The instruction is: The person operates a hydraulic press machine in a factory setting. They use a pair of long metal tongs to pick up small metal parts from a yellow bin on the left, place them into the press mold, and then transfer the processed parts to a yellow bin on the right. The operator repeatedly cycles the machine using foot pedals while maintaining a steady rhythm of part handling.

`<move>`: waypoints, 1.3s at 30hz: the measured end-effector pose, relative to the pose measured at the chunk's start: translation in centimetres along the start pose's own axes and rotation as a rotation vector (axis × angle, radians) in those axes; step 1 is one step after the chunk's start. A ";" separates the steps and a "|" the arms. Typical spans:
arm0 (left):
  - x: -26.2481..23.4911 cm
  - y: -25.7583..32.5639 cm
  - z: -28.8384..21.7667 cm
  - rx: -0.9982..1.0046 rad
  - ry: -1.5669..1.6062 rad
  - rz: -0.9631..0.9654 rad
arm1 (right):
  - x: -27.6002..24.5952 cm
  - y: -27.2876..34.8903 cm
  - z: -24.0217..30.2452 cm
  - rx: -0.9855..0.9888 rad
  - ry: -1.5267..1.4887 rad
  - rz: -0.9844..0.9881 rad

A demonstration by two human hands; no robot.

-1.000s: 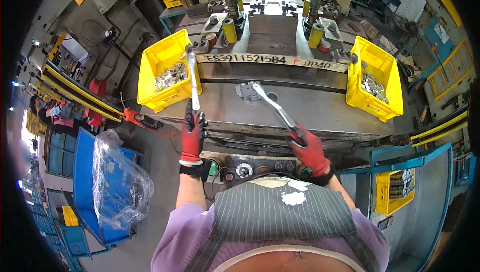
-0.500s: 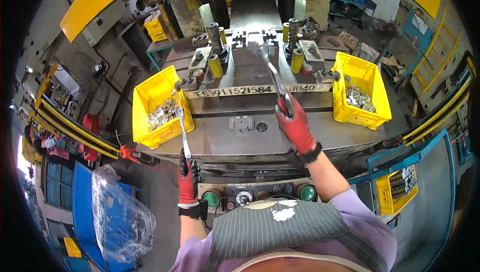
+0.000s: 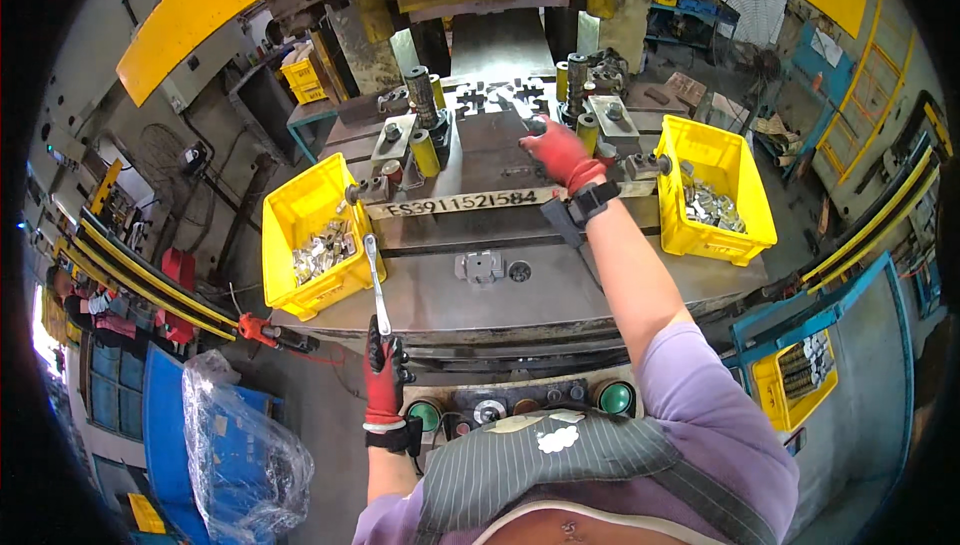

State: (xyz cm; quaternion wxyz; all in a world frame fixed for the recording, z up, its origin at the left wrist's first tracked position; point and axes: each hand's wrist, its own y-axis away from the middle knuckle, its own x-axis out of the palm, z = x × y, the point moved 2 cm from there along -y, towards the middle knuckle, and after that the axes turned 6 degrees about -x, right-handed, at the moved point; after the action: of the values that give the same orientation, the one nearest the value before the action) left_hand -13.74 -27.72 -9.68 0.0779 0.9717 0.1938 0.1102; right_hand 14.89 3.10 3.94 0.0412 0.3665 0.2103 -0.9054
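Observation:
My left hand (image 3: 382, 377), in a red glove with dark fingers, is closed around a long silver hand tool (image 3: 377, 280) with a rounded end, held upright beside the left yellow bin. Reaching forward, my right hand (image 3: 562, 153) in a red glove grips a second long metal hand tool (image 3: 517, 102). Its far end lies over the bright die (image 3: 480, 97) in the press; the handle is mostly hidden by the glove. A small metal block (image 3: 481, 266) sits on the front of the press table (image 3: 430, 303).
The left yellow bin (image 3: 290, 207) and the right yellow bin (image 3: 738, 153) hold metal parts. Dark guide posts (image 3: 421, 95) and yellow cylinders (image 3: 424, 153) flank the die. A control panel with green buttons (image 3: 614, 397) stands near my body. Plastic wrap (image 3: 250, 455) lies lower left.
My right hand has moved forward and slightly left, carrying its tool farther in over the die. My left hand and its tool have shifted slightly right and down.

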 end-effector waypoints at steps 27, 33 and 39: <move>-12.5 2.3 4.2 0.166 -0.106 -0.553 | -2.3 22.8 -8.2 0.451 -1.051 -0.075; -19.8 5.6 16.6 -0.258 0.073 -0.541 | -1.4 43.5 -12.0 0.677 -0.375 -0.285; -18.9 4.1 22.7 -0.177 -0.724 0.157 | -0.1 47.7 -14.3 0.818 -0.517 -0.071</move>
State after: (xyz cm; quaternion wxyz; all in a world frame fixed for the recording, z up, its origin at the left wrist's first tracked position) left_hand -23.76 -41.37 -34.28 0.2162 0.9491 0.0684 -0.2185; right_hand 35.09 -34.33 -21.88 -0.0864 0.1082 -0.1677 -0.9761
